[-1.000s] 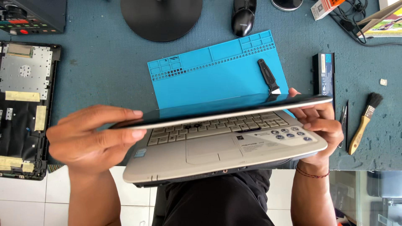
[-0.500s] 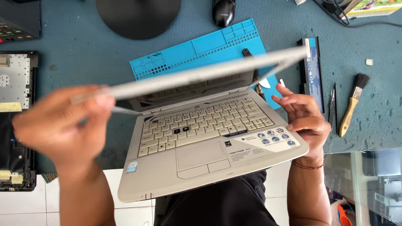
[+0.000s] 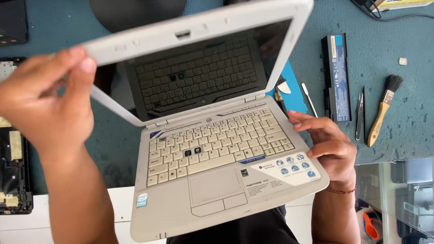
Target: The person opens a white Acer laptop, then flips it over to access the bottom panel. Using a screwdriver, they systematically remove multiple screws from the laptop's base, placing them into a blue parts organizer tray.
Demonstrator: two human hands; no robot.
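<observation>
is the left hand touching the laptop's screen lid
Touching. The head view shows the left hand pinching the corner of the white laptop's screen lid, its fingers on the bezel.
</observation>
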